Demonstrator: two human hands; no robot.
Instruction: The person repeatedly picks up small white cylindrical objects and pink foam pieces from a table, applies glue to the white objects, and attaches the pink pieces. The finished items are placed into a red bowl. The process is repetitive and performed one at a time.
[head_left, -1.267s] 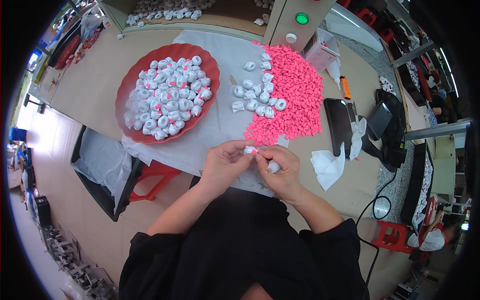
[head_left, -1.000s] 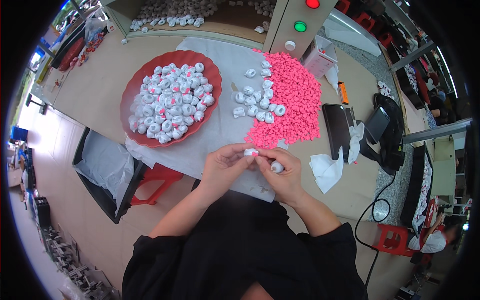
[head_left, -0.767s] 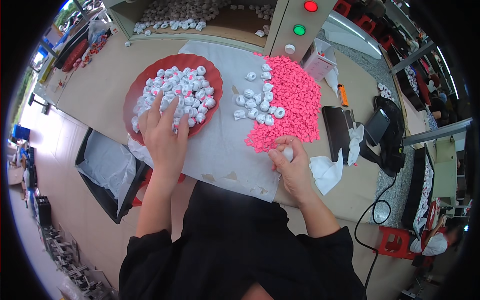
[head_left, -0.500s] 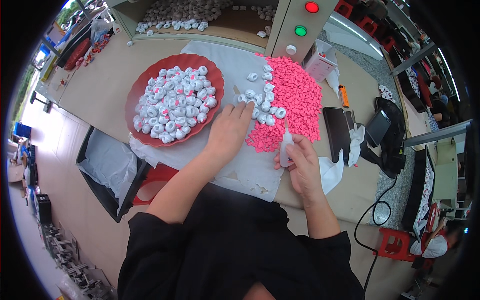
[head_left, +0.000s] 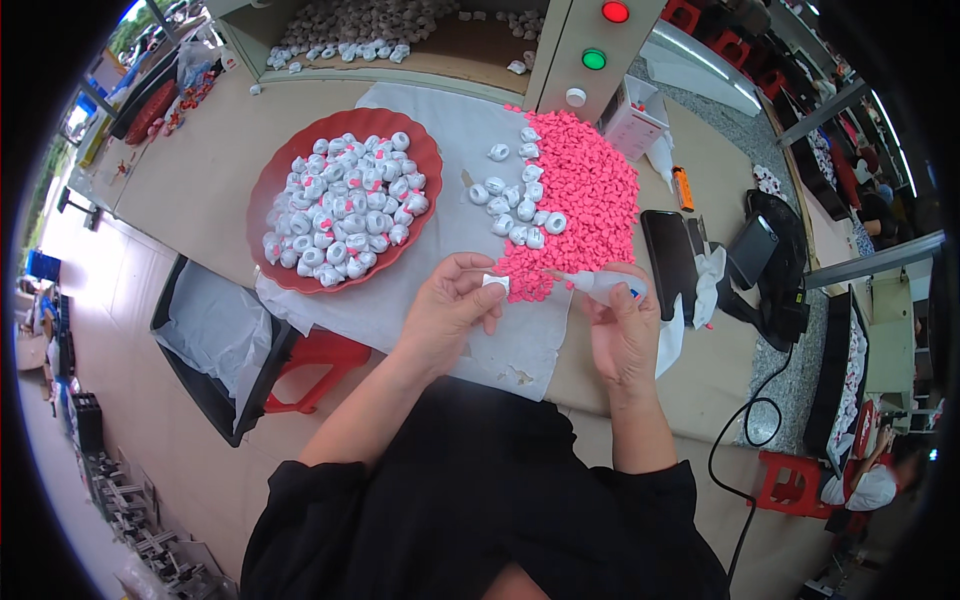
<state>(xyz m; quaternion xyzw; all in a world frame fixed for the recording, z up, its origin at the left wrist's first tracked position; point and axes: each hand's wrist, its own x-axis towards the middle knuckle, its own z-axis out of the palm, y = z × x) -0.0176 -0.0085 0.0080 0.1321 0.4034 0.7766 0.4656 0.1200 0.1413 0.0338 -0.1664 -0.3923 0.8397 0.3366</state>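
My left hand point(head_left: 450, 305) pinches a small white piece point(head_left: 496, 283) between thumb and fingers, above the near part of the white sheet point(head_left: 515, 345). Closed round a white squeeze bottle point(head_left: 606, 287) is my right hand point(head_left: 625, 325); the bottle lies tilted, its thin nozzle pointing left toward the white piece, a short gap apart. Behind both hands spreads a heap of small pink pieces point(head_left: 590, 180). Several loose white ring-like pieces point(head_left: 527, 210) lie along its left edge. A red scalloped bowl point(head_left: 436, 165) on the left holds many white pieces, some with pink bits on them.
A metal cabinet point(head_left: 575, 60) with lit red and green buttons stands at the back. On the right lie a black phone point(head_left: 668, 255), an orange lighter point(head_left: 683, 188) and crumpled white tissue point(head_left: 708, 285). A black lined bin point(head_left: 165, 330) and a red stool point(head_left: 325, 365) sit below the table's left edge.
My left hand has come back from the loose white pieces toward me, now with one in its fingers. My right hand has tipped the bottle from upright to nearly level, nozzle leftward.
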